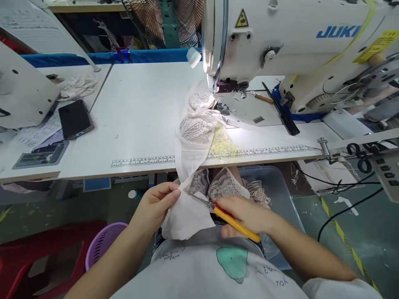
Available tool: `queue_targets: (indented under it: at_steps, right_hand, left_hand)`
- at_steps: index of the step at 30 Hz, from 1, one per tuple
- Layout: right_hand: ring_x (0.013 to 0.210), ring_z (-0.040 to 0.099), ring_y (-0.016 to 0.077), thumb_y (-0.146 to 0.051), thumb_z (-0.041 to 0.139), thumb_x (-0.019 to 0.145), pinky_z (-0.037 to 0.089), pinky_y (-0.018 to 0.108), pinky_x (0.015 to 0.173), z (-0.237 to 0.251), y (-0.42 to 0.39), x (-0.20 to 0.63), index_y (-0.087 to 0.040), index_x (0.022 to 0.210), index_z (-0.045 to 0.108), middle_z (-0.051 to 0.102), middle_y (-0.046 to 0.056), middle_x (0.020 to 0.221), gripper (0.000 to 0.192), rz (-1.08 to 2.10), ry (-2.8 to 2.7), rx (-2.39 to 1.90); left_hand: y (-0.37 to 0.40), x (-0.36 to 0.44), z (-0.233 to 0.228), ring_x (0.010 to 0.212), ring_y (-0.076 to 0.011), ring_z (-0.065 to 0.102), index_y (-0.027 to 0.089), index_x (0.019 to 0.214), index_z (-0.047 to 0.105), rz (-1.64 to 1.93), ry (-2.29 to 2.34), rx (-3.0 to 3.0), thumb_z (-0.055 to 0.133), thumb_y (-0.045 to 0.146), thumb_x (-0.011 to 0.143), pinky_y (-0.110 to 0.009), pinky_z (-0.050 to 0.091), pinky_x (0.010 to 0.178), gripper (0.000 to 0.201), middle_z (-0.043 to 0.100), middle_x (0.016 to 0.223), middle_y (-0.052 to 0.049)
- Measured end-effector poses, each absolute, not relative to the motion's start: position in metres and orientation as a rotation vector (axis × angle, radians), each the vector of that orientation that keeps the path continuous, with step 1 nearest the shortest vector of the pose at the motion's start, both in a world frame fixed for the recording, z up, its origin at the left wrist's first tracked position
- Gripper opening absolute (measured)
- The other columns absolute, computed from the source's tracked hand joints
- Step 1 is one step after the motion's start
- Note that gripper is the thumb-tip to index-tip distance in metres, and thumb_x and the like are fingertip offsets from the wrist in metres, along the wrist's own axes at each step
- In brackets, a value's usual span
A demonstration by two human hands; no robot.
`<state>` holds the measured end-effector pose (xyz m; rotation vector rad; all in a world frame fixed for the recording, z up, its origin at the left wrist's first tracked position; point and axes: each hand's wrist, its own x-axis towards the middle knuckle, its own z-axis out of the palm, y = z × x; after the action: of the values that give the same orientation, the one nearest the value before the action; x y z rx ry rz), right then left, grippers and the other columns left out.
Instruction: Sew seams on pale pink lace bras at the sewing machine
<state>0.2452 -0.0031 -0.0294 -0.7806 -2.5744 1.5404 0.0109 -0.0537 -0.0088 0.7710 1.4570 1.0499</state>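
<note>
My left hand (155, 204) pinches the edge of a pale lace and fabric piece (190, 209) below the table's front edge. My right hand (246, 214) grips yellow-handled snips (232, 222), their metal blades touching the fabric beside my left fingers. The same chain of lace pieces (196, 128) runs up over the table edge to the needle area of the white sewing machine (296, 45). More lace pieces (229, 185) hang below the table behind my hands.
A black phone (75, 118) and papers lie on the left table. A clear plastic bin (274, 187) stands under the table, with a purple basket (104, 241) and a red stool (40, 257) at lower left. Cables cross the floor on the right. A fan stands behind.
</note>
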Motion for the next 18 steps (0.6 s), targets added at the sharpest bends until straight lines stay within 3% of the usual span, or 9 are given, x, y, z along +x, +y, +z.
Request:
queue_targets:
  at_steps: [9, 18]
  right_hand:
    - [0.053, 0.034, 0.0113, -0.066, 0.051, 0.079, 0.027, 0.025, 0.050, -0.033, -0.009, 0.228, -0.023, 0.067, 0.030, 0.042, -0.003, 0.062, 0.049, 1.484, -2.588, -0.874]
    - [0.055, 0.041, 0.0132, -0.068, 0.057, 0.074, 0.030, 0.026, 0.051, -0.027, -0.012, 0.220, -0.023, 0.067, 0.033, 0.047, -0.001, 0.065, 0.052, 1.540, -2.576, -1.054]
  left_hand:
    - [-0.054, 0.016, -0.015, 0.049, -0.0074, 0.040, 0.014, 0.056, 0.062, 1.019, 1.399, 0.767, 0.077, 0.037, 0.059, -0.018, 0.032, 0.045, 0.028, 0.051, 0.052, 0.003]
    - [-0.057, 0.011, -0.014, 0.047, -0.0082, 0.040, 0.014, 0.057, 0.059, 0.968, 1.448, 0.810, 0.074, 0.042, 0.061, -0.019, 0.032, 0.044, 0.031, 0.049, 0.051, 0.002]
